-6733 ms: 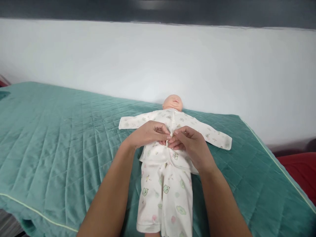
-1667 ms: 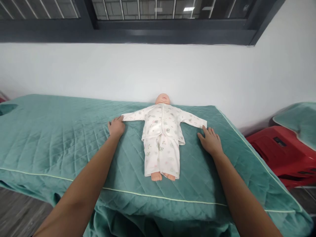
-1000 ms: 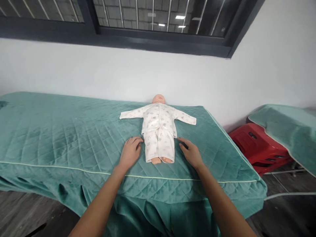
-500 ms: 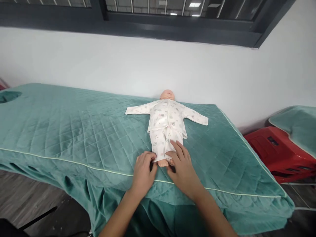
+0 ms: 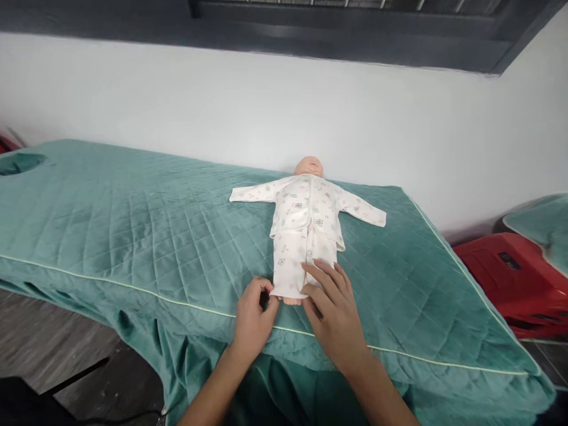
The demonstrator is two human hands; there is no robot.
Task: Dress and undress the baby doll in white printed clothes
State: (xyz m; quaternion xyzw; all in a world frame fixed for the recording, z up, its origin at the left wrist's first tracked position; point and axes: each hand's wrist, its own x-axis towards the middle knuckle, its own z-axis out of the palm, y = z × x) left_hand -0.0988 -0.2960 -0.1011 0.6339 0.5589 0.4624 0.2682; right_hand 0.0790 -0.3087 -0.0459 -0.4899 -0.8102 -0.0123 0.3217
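Note:
A baby doll (image 5: pixel 309 166) lies on its back, head toward the wall, arms spread inside a white patterned jacket (image 5: pixel 306 204). White patterned trousers (image 5: pixel 287 260) cover its legs. At the left trouser leg's hem, my left hand (image 5: pixel 256 316) pinches one corner of the cuff between thumb and forefinger. My right hand (image 5: pixel 331 310) pinches the other side of that same cuff, its remaining fingers lying over the other leg. Beneath the stretched hem a bit of the doll's foot (image 5: pixel 291 301) shows. My right hand hides the other foot.
The doll rests on a bed with a green quilted cover (image 5: pixel 177 236), its near edge just under my wrists. A white wall (image 5: pixel 199 106) rises behind, below a dark window frame (image 5: pixel 332 41). At right stands a red plastic stool (image 5: pixel 515 278).
The cuff of the left trouser leg is now pulled out wide and lower over the foot, held between both hands. The view has tilted slightly downward.

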